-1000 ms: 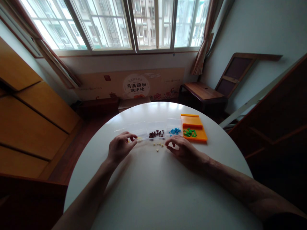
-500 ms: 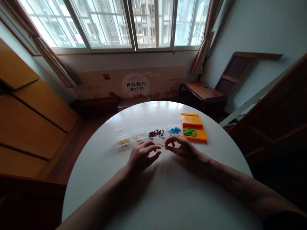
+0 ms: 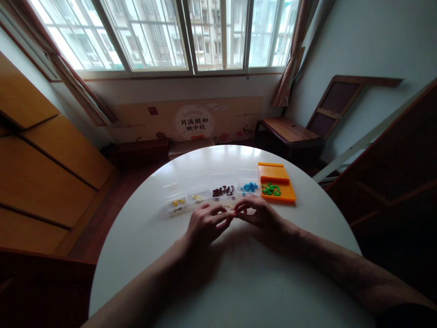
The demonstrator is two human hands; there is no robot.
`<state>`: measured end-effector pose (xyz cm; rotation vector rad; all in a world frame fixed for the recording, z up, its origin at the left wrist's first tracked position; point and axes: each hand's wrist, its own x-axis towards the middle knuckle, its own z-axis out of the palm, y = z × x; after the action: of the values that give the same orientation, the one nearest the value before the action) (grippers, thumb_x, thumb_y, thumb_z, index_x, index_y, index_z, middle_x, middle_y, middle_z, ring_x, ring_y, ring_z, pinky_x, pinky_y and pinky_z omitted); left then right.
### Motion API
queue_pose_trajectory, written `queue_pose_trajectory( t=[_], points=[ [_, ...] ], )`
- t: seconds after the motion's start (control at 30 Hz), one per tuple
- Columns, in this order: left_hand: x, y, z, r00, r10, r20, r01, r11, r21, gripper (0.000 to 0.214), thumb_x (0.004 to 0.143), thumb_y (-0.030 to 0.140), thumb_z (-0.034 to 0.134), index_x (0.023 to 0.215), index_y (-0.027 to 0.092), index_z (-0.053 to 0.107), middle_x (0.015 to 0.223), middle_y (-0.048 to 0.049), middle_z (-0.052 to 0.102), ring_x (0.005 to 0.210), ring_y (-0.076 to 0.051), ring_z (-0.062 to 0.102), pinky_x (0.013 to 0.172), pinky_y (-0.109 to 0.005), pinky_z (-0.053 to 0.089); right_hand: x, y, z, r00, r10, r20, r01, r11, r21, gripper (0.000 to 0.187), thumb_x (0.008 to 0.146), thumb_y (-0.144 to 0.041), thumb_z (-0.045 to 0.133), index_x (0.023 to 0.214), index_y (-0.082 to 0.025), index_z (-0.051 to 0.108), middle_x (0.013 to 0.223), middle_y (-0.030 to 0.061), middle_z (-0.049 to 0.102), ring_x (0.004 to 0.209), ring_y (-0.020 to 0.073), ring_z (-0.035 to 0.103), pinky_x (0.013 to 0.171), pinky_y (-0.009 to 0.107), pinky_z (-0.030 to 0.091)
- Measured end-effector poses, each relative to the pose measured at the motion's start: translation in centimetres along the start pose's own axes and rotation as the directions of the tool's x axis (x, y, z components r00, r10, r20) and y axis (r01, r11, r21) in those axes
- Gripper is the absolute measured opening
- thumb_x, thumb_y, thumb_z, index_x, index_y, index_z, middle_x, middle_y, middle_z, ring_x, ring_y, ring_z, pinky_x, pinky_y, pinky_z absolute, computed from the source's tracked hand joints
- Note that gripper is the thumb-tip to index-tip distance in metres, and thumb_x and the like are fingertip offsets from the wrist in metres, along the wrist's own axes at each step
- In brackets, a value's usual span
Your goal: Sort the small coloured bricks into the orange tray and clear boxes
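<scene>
Cream pieces (image 3: pixel 229 207) tiny, loose; left fingers (image 3: pixel 215 211), right fingers (image 3: pixel 247 217) meeting, cannot tell if pinching

The left hand (image 3: pixel 207 223) and right hand (image 3: pixel 261 213) are close together over the desk (image 3: pixel 136 228), near pale bits (image 3: pixel 229 207). Clear boxes (image 3: pixel 219 198) hold yellow bits (image 3: pixel 178 202), cream bits (image 3: pixel 197 197), brown bits (image 3: pixel 223 191) and blue bits (image 3: pixel 249 187). An orange tray (image 3: pixel 287 192) holds green bits (image 3: pixel 271 189).

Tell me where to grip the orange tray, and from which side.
The orange tray is probably best gripped by its long right edge, with the right hand coming in from the right: that side stands free, while the clear box of blue pieces sits close on the left. Keep it level, since loose green pieces lie in its near section.
</scene>
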<state>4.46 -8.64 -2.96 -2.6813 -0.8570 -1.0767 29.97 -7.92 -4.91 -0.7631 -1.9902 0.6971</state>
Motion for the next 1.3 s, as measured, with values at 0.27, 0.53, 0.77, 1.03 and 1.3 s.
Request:
queue_pose_trajectory(
  t=[0.27,0.53,0.77,1.03,1.3],
  points=[
    [0.0,-2.7,-2.5,0.943,-0.332,0.003,0.329,0.936,0.127,0.023,0.104,0.037,0.069,0.094,0.026,0.087,0.092,-0.0017,0.083,0.062,-0.013,0.064,0.076,-0.032,0.051,-0.1,0.5,-0.7,0.998,-0.056,0.036,0.066,0.930,-0.361,0.015,0.105,-0.021,0.071,0.118,-0.027,0.076,0.111,0.0067,0.078,0.106,0.0246,0.071,0.096,0.041,0.058],
    [-1.0,-6.2,-4.5,0.792,-0.610,-0.038,0.602,0.768,0.216,0.024,0.101,0.044,0.068,0.102,0.029,0.087,0.094,-0.0008,0.077,0.072,-0.016,0.067,0.064,-0.028,0.044,-0.2,0.6,-0.6,0.986,-0.076,0.150,0.137,0.881,-0.453,0.034,0.104,-0.019,0.070,0.136,-0.031,0.075,0.114,0.0085,0.073,0.108,0.0261,0.068,0.093,0.040,0.060],
    [-1.1,-6.4,-4.5,0.796,-0.605,-0.024,0.590,0.766,0.254,0.024,0.101,0.042,0.066,0.101,0.028,0.086,0.091,-0.0012,0.076,0.073,-0.018,0.068,0.064,-0.028,0.043,-0.2,0.7,-0.9,0.991,-0.063,0.121,0.108,0.902,-0.417,0.018,0.108,-0.021,0.067,0.119,-0.028,0.079,0.115,0.0090,0.074,0.106,0.0247,0.070,0.095,0.040,0.060],
    [-1.0,-6.2,-4.8,0.794,-0.608,0.008,0.582,0.764,0.278,0.024,0.100,0.041,0.067,0.106,0.027,0.086,0.092,-0.0020,0.075,0.072,-0.018,0.067,0.066,-0.030,0.043,-0.2,1.0,-0.9,0.996,-0.042,0.080,0.069,0.922,-0.381,0.011,0.109,-0.023,0.066,0.103,-0.024,0.075,0.107,0.0074,0.075,0.100,0.0230,0.069,0.091,0.037,0.056],
    [-0.3,-3.1,-3.4,0.951,-0.308,0.033,0.303,0.946,0.117,0.022,0.103,0.043,0.071,0.102,0.027,0.087,0.094,-0.0025,0.080,0.066,-0.015,0.064,0.075,-0.033,0.052,0.4,-0.4,-0.7,0.999,-0.030,0.013,0.032,0.984,-0.178,0.011,0.109,-0.030,0.069,0.103,-0.023,0.075,0.104,0.0066,0.075,0.098,0.0219,0.071,0.090,0.037,0.058]
  ],
)
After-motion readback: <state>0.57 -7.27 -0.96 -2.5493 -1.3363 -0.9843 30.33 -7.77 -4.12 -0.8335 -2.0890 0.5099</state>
